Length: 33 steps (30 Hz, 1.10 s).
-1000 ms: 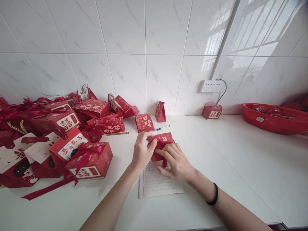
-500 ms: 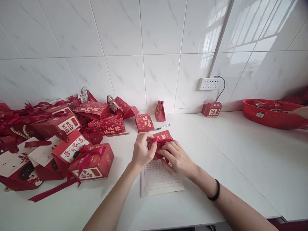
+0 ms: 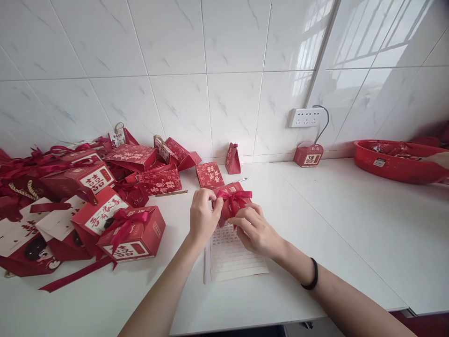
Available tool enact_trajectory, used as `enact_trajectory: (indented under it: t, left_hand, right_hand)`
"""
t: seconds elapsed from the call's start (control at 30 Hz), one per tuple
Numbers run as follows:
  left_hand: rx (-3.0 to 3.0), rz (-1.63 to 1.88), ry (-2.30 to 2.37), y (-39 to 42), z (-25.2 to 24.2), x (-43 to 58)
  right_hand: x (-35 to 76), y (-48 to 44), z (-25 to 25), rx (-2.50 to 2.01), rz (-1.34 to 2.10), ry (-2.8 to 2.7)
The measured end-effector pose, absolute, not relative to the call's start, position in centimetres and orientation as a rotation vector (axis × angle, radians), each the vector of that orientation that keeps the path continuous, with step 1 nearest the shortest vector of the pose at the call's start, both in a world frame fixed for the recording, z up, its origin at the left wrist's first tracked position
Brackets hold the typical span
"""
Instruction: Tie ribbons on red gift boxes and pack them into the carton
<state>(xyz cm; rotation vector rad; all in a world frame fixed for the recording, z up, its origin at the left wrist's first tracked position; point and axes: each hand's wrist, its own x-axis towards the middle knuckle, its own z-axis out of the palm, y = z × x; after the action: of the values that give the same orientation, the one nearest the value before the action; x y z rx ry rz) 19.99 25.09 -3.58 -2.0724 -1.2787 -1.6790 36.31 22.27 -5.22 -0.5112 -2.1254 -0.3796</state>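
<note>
A small red gift box (image 3: pixel 227 187) with pale lettering sits in front of me, a dark pink ribbon bow (image 3: pixel 237 196) across its top. My left hand (image 3: pixel 203 216) pinches the bow's left loop between thumb and forefinger. Bent fingers of my right hand (image 3: pixel 258 232) close on the hanging ribbon at the bow's lower side; the fingertips partly cover that end. Beneath the box lies an open notebook (image 3: pixel 242 264) with handwritten lines, its upper part hidden by the box and my hands.
Red gift boxes and ribbons form a pile (image 3: pixel 131 229) on the left. A pen (image 3: pixel 242 180), a flat red box (image 3: pixel 209 175) and a triangular box (image 3: pixel 233 159) are behind my hands. To the right are another box (image 3: pixel 308 155), a socket strip (image 3: pixel 307 118) and a red basket (image 3: pixel 400 164) with someone's hand (image 3: pixel 440 159).
The bow now shows spread out on the box, where my fingers covered it before. My right hand has drawn back slightly toward me. My left hand stays at the ribbon's left side.
</note>
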Motion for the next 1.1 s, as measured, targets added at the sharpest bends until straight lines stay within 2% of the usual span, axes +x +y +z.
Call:
enact_trajectory:
  t: [0.2,0.37,0.67,0.9,1.03,1.1]
  left_hand:
    - [-2.121,-1.754,-1.438,25.5,-4.5,20.4]
    - [-2.232,-1.784,-1.545,25.7,-5.3,20.6]
    - [-2.297,-1.757,-1.414,25.3,-5.2,20.6]
    - [-2.236,-1.917,-1.303,25.6,-4.9,20.1]
    - [-2.595,-1.983,-1.074,25.7,-4.5,19.6]
    - [-2.726,-2.03,-1.155,25.6,-4.2,19.6]
  right_hand:
    - [36.0,22.0,-5.6,-0.431,-0.26,-2.156]
    - [36.2,22.5,-5.5,-0.593,-0.34,-2.116]
    - [35.8,22.9,-5.9,-0.73,-0.422,-2.095]
    - [35.6,22.5,-6.0,-0.68,-0.37,-2.047]
    - [35.8,22.4,-5.9,-0.599,-0.309,-2.03]
    - [35.8,22.3,-5.8,-0.563,-0.287,-2.04]
